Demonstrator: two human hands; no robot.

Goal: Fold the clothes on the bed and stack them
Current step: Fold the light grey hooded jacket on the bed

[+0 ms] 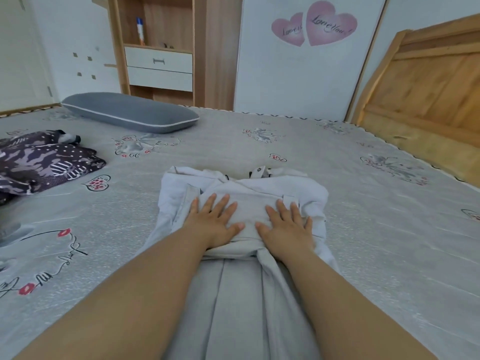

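You can read "Love you" in script on each of the two pink heart stickers (314, 24) on the white wardrobe door (298, 74); the bedsheet's (233, 141) cursive writing is illegible.

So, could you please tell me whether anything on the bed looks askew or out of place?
Nothing looks damaged or spilled. The pale grey garment under both flat hands, left and right, is only partly folded, its edges bunched unevenly. The dark patterned fabric lies crumpled at the left of the bed.
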